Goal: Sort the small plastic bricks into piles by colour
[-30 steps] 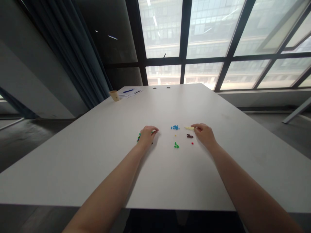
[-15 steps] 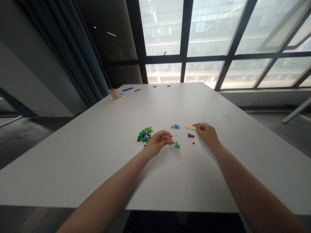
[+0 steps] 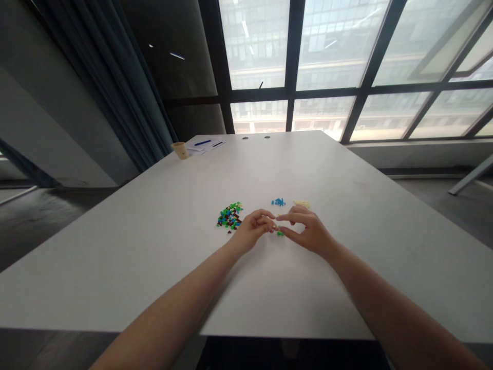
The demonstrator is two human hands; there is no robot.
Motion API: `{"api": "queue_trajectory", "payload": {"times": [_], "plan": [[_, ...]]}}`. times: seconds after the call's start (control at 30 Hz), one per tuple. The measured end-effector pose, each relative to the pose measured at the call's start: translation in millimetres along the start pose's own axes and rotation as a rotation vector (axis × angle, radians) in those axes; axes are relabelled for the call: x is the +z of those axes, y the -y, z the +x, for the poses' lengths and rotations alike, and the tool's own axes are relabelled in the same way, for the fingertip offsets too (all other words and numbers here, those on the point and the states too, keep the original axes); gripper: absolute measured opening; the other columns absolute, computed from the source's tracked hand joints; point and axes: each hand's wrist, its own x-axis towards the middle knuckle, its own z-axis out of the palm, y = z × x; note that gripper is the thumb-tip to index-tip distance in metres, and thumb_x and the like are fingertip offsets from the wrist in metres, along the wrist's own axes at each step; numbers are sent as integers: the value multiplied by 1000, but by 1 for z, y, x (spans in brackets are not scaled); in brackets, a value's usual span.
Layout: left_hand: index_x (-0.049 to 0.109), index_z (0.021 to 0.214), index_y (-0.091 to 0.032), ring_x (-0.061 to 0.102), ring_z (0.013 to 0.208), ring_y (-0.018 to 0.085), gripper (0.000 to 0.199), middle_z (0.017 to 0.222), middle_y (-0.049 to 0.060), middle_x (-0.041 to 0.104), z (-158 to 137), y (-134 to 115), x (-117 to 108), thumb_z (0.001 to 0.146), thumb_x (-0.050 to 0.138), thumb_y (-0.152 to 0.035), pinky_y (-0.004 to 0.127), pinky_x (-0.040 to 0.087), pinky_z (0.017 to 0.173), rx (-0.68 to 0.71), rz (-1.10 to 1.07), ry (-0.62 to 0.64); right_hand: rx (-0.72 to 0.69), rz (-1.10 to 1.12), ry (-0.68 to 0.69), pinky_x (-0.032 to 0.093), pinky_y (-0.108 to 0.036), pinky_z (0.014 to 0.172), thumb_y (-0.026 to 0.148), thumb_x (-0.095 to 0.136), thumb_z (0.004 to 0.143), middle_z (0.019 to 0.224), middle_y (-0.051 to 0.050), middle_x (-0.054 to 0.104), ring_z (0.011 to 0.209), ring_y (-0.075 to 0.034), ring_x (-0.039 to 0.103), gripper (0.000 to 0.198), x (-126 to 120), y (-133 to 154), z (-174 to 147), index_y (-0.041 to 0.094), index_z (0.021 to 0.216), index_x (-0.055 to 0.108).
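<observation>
your left hand (image 3: 256, 227) is half curled over the white table (image 3: 154, 241), thumb and fingers close together; a pale speck shows at the tips, and i cannot tell whether you have hold of a piece. your right hand (image 3: 308, 231) faces it, thumb and index finger parted, nothing visible between them; contact between the hands is unclear. the mixed heap of small brick-like pieces (image 3: 230, 216) lies just beside your left hand, one dark brown piece (image 3: 229, 232) apart at its near side. beyond your hands, blue pieces (image 3: 278, 202) and pale yellow pieces (image 3: 301, 203) form separate groups; green pieces (image 3: 280, 234) are partly hidden by your fingertips. judged progress: partial, since the mixed heap outsizes each visible single-colour group.
</observation>
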Motion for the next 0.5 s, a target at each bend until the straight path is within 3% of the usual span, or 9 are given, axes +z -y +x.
{"api": "queue_trajectory", "payload": {"times": [0.3, 0.4, 0.5], "plan": [[55, 86, -16, 58, 67, 12, 31, 72, 2, 65, 1, 7, -3, 65, 69, -35, 26, 42, 68, -26, 49, 25, 0, -46, 9, 38, -27, 66, 25, 56, 77, 63, 0, 54, 63, -12, 49, 11, 10, 6, 1, 22, 78, 67], [53, 94, -17, 59, 72, 13, 34, 85, 6, 66, 1, 5, -5, 73, 59, -43, 27, 42, 69, -56, 144, 37, 121, -108, -35, 38, -26, 65, 30, 57, 77, 64, -1, 56, 62, -12, 49, 14, -6, -18, 0, 22, 76, 68], [51, 96, -18, 59, 74, 13, 35, 88, 7, 66, 0, 3, -7, 76, 53, -46, 27, 42, 70, -87, 211, 20, 362, -242, -178, 37, -26, 59, 36, 57, 75, 65, -1, 54, 60, -12, 47, 22, -30, -60, -9, 19, 79, 69]]}}
